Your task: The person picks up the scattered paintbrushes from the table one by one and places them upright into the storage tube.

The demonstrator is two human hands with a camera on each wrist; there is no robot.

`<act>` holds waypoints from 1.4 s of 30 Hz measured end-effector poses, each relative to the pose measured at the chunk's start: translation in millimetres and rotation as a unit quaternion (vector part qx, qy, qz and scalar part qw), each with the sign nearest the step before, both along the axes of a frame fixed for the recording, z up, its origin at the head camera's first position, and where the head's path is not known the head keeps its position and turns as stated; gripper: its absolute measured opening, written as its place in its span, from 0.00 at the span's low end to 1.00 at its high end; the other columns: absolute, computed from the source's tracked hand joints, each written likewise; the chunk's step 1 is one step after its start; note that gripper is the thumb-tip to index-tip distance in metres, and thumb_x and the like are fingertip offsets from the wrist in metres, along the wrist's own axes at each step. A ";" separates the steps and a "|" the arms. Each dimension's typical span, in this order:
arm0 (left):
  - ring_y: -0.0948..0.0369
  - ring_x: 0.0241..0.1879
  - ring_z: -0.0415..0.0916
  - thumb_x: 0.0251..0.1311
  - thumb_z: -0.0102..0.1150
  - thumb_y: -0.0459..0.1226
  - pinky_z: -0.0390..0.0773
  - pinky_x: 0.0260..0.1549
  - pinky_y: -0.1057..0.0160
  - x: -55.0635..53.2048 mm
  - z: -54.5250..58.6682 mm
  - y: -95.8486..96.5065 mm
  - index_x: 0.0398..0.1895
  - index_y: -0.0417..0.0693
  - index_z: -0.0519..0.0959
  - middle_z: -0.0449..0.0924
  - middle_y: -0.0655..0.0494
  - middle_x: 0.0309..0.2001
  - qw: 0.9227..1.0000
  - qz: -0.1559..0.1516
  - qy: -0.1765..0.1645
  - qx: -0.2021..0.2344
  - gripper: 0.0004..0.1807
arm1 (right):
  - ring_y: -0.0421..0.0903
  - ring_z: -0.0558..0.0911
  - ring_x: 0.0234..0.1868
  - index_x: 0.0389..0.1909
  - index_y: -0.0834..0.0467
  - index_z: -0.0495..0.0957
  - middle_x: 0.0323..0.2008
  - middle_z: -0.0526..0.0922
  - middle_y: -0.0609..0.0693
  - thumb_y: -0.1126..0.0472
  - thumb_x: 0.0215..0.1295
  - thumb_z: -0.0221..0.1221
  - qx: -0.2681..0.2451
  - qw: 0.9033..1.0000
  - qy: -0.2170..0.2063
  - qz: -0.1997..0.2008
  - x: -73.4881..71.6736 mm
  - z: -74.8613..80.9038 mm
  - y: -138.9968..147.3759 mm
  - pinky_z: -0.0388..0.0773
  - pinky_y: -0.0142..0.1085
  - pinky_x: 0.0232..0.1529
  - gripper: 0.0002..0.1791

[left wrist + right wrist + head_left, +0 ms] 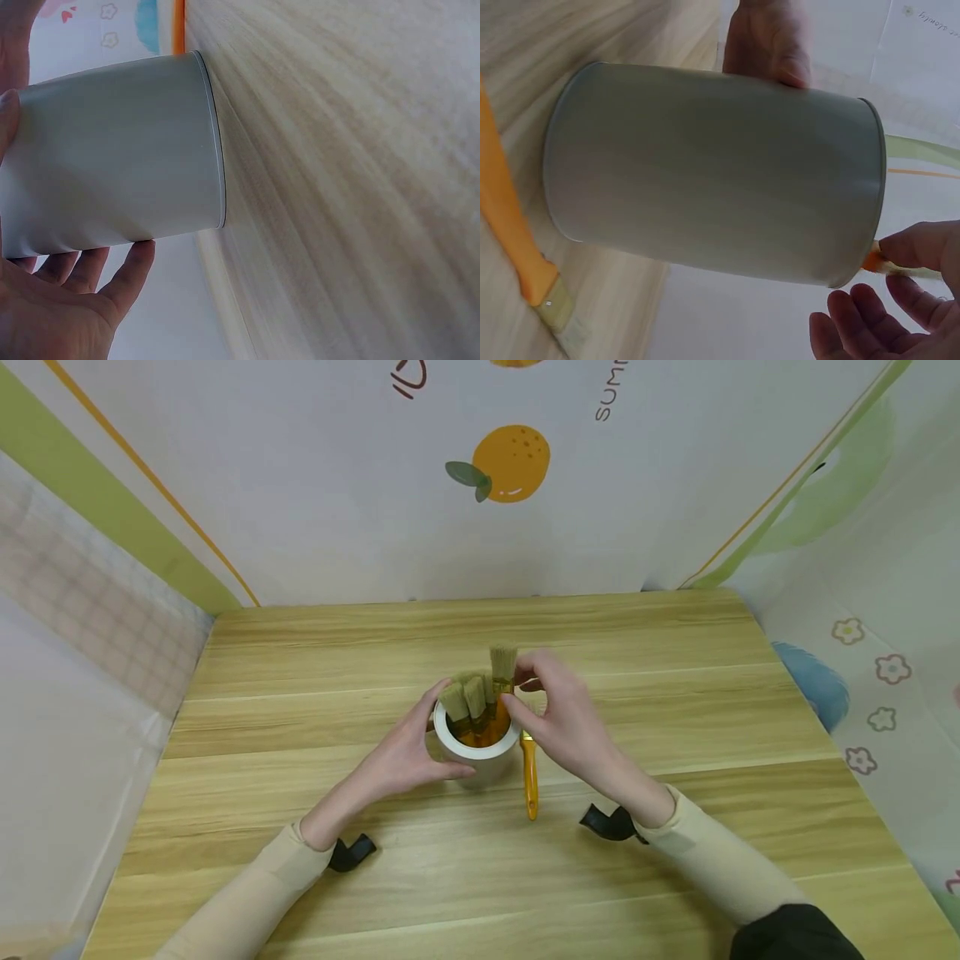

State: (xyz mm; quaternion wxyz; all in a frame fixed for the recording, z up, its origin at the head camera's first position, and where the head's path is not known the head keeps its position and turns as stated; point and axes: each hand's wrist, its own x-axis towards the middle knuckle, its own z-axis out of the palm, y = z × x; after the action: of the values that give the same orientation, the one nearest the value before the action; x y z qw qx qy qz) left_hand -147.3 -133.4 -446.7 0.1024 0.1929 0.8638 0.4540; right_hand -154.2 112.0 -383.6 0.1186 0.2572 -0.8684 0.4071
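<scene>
A pale grey cylindrical canister (480, 753) with a white rim stands upright on the table. Its side is held by my left hand (401, 756), thumb and fingers around it; the left wrist view shows the canister (112, 150) between them. Several paintbrushes (467, 693) stand bristles up inside. At the right of the rim, my right hand (562, 714) pinches another paintbrush (503, 662), also bristles up; how far its handle reaches inside is hidden. One more paintbrush (531, 781), orange-handled, lies on the table right of the canister, its bristle end partly covered by the right hand.
The wood-grain table (300, 710) meets a printed backdrop (337, 510) at its back edge, with more hanging cloth on both sides. Black straps (609, 823) show beside both wrists.
</scene>
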 end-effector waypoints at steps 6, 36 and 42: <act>0.40 0.70 0.70 0.43 0.84 0.50 0.73 0.68 0.37 0.6 0.8 0.7 0.84 0.55 0.45 0.58 0.44 0.79 1.000 0.005 -0.011 0.000 0.69 | 0.50 0.84 0.52 0.53 0.60 0.76 0.50 0.83 0.54 0.65 0.70 0.64 -0.022 0.999 -0.036 -0.007 1.3 -6.0 6.2 0.85 0.46 0.56 0.14; 0.37 0.71 0.69 0.42 0.85 0.49 0.72 0.68 0.35 1.6 1.2 2.8 0.84 0.54 0.44 0.54 0.40 0.81 1.000 0.010 -0.019 -0.011 0.71 | 0.50 0.83 0.49 0.77 0.58 0.60 0.63 0.75 0.61 0.61 0.58 0.73 0.067 0.971 -0.220 -0.060 13.5 -84.6 36.9 0.87 0.42 0.48 0.47; 0.37 0.70 0.69 0.42 0.84 0.51 0.73 0.67 0.36 1.0 2.3 2.6 0.84 0.54 0.43 0.52 0.40 0.81 0.999 0.013 -0.023 -0.018 0.71 | 0.51 0.82 0.51 0.78 0.56 0.60 0.62 0.74 0.59 0.66 0.46 0.78 0.072 0.966 -0.232 -0.085 18.6 -89.3 30.6 0.86 0.43 0.49 0.56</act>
State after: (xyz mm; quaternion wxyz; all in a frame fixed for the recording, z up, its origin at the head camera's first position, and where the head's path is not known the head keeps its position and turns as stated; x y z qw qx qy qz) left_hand -146.3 -130.8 -444.4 0.1196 0.1691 0.8717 0.4442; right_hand -135.6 142.6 -472.9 -0.0709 0.0887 -0.9177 0.3808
